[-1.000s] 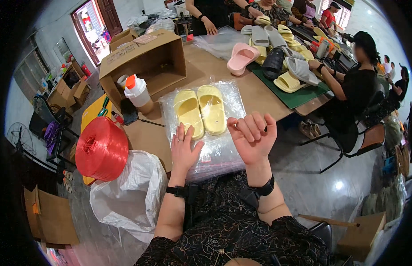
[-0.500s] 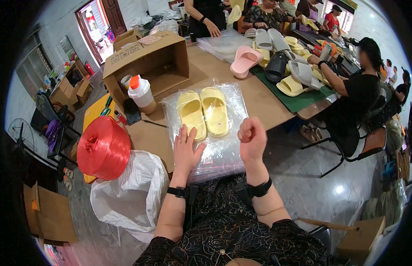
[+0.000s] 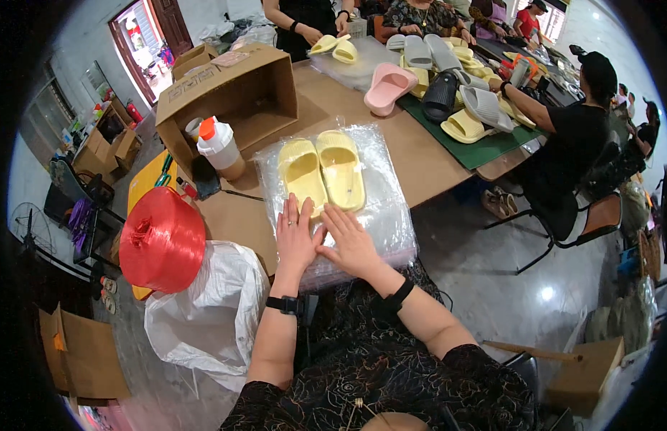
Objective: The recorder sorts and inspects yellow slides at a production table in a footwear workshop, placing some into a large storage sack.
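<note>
Head view: left grip [image 3: 296, 233] and right grip [image 3: 351, 244] lie flat, released; yellow slippers [image 3: 343, 179] just ahead look light, soft, best held by straps [image 3: 337, 142].

Bright light is filling the fisheye view
The doorway [image 3: 141, 50] is glaring, plastic bags [image 3: 385, 194] and floor [image 3: 538, 296] are glinting, edges are bowing.

A workshop, by its heaped slippers [image 3: 439, 100], red twine spool [image 3: 162, 241], carton [image 3: 222, 82], co-workers [image 3: 583, 136].
</note>
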Available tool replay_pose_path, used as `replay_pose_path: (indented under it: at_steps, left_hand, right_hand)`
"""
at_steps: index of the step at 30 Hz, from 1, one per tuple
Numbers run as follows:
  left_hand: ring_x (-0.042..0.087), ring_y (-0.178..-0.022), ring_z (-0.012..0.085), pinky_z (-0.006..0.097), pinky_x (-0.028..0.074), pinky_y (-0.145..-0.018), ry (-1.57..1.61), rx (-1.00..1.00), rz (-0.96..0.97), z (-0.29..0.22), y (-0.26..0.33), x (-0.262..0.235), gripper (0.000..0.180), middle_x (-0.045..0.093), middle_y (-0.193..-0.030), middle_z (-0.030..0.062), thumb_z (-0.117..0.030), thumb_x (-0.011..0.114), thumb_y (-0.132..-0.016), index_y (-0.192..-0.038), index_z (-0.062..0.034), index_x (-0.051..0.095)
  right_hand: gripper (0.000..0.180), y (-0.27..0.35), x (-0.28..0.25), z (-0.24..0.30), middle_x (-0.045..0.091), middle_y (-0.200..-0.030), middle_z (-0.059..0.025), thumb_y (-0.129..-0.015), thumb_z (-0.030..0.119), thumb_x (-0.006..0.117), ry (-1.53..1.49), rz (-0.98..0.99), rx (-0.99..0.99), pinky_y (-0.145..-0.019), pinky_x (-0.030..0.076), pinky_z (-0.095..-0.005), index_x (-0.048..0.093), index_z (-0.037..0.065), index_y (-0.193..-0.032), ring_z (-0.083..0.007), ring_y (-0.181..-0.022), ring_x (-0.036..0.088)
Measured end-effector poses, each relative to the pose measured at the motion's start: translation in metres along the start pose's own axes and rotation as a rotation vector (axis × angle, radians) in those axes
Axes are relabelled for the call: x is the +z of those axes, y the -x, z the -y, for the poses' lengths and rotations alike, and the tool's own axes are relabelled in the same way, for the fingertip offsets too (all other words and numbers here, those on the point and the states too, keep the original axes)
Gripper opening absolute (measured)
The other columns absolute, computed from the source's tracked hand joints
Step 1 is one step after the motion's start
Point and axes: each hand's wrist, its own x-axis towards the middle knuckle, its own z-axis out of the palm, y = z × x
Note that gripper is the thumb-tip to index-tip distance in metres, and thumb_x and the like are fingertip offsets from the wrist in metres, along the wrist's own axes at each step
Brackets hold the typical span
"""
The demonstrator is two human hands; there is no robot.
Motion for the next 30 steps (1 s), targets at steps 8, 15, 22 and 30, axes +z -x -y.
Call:
replay_pose_path:
  at_steps: [8,15,22,30]
  left_hand:
    - [0.025,-0.148,0.0372,0.053,0.023,-0.119,0.017,-0.004,-0.072,-0.001,0.002,0.0,0.072,0.024,-0.162,0.0192,-0.046,0.063,-0.091,-0.151,-0.0131,0.04]
    - [0.026,-0.148,0.0377,0.052,0.022,-0.119,0.036,-0.024,-0.053,-0.003,0.002,-0.004,0.072,0.025,-0.161,0.0195,-0.045,0.065,-0.09,-0.15,-0.013,0.042]
    - [0.027,-0.147,0.0383,0.052,0.023,-0.119,0.025,0.019,-0.092,-0.002,0.003,-0.001,0.068,0.024,-0.162,0.0197,-0.04,0.063,-0.092,-0.15,-0.0138,0.041]
    - [0.026,-0.147,0.0402,0.053,0.024,-0.118,0.0,0.017,-0.058,-0.004,0.003,-0.001,0.073,0.025,-0.16,0.0228,-0.044,0.063,-0.091,-0.151,-0.0102,0.038]
  right_hand:
    - [0.078,0.042,-0.034,-0.038,0.033,-0.158,-0.016,-0.094,0.052,0.054,0.291,0.032,0.146,-0.122,0.018,-0.0485,0.037,0.0,-0.15,-0.032,-0.149,0.027]
    - [0.071,0.046,-0.074,-0.07,0.039,-0.154,-0.0195,-0.097,0.047,0.054,0.446,-0.126,0.308,-0.12,0.02,-0.0531,0.041,-0.002,-0.146,-0.0373,-0.146,0.031]
    - [0.077,-0.007,-0.053,0.013,0.036,-0.155,-0.0207,-0.093,0.046,0.061,0.064,0.204,-0.008,-0.121,0.021,-0.0478,0.037,-0.002,-0.148,-0.0354,-0.147,0.03]
    - [0.077,0.028,-0.03,-0.027,0.033,-0.159,-0.0153,-0.096,0.052,0.053,0.227,0.146,0.047,-0.122,0.02,-0.048,0.036,-0.001,-0.15,-0.0301,-0.148,0.029]
